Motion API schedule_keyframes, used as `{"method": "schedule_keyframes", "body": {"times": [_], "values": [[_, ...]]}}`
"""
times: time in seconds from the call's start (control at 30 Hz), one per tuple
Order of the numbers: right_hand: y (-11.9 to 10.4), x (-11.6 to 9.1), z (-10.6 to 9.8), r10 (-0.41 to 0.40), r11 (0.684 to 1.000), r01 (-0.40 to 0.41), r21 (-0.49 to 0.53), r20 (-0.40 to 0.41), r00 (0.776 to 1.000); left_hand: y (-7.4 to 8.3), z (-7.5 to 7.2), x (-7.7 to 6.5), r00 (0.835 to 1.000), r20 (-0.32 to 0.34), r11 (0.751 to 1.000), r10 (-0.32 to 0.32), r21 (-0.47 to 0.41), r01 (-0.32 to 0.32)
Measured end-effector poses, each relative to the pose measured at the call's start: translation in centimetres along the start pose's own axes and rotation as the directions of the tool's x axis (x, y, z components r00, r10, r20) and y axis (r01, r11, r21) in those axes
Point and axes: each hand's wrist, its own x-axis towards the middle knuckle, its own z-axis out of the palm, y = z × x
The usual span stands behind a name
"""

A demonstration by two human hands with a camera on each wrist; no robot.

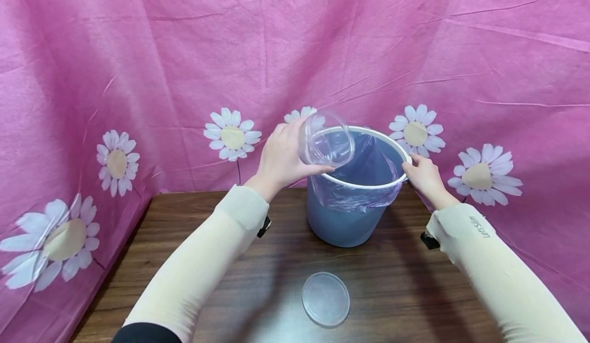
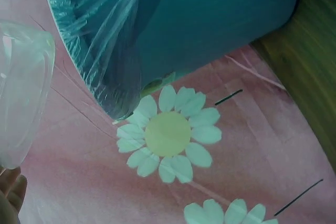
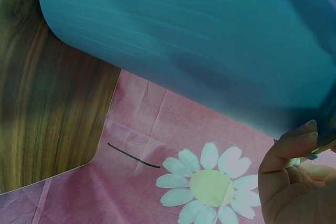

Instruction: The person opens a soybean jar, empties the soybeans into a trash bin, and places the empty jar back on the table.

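My left hand (image 1: 284, 154) grips a clear plastic container (image 1: 328, 141), tilted on its side with its mouth facing right over the near-left rim of a blue-grey trash bin (image 1: 345, 225). Inside the container nothing shows. A thin purple bag (image 1: 364, 197) lines the bin, its edge folded out beneath the white rim ring (image 1: 369, 185). On the bin's right side my right hand (image 1: 425, 176) pinches that rim, thumb toward me. In the left wrist view only fingertips (image 2: 16, 190) show below the container (image 2: 26, 93). The right wrist view has the right hand (image 3: 294, 182) at the bin's edge.
A round clear lid (image 1: 325, 299) lies flat on the brown wooden table (image 1: 184, 261), in front of the bin. Behind and beside the table hangs a pink cloth (image 1: 184, 66) with white daisies. The table's left edge runs close to the cloth.
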Motion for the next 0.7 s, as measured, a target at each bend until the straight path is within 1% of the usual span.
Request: {"method": "schedule_keyframes", "body": {"times": [0.2,0.3,0.37,0.43,0.6,0.7], "values": [[0.0,0.0,0.0,0.001,1.000,-0.001,-0.002,0.001,1.000,0.4,-0.2,-0.7,0.997,0.016,0.991,-0.072,-0.111,0.074],[-0.1,0.0,0.0,-0.001,1.000,0.001,0.000,-0.005,1.000,0.6,-0.4,-1.0,0.993,0.033,0.982,-0.112,-0.150,0.116],[-0.1,0.0,0.0,0.000,1.000,0.000,0.001,-0.008,1.000,0.8,-0.6,-1.3,0.991,0.038,0.976,-0.128,-0.173,0.132],[0.0,0.0,0.1,0.002,1.000,-0.002,0.002,-0.010,1.000,0.9,-0.6,-1.7,0.991,0.030,0.970,-0.130,-0.205,0.134],[0.0,0.0,0.1,0.003,1.000,-0.003,0.005,-0.014,1.000,1.0,-0.7,-3.0,0.993,-0.024,0.953,-0.118,-0.285,0.107],[-0.1,0.0,0.2,0.001,1.000,-0.001,0.009,-0.016,1.000,1.0,-0.7,-3.8,0.990,-0.045,0.941,-0.132,-0.319,0.111]]}}
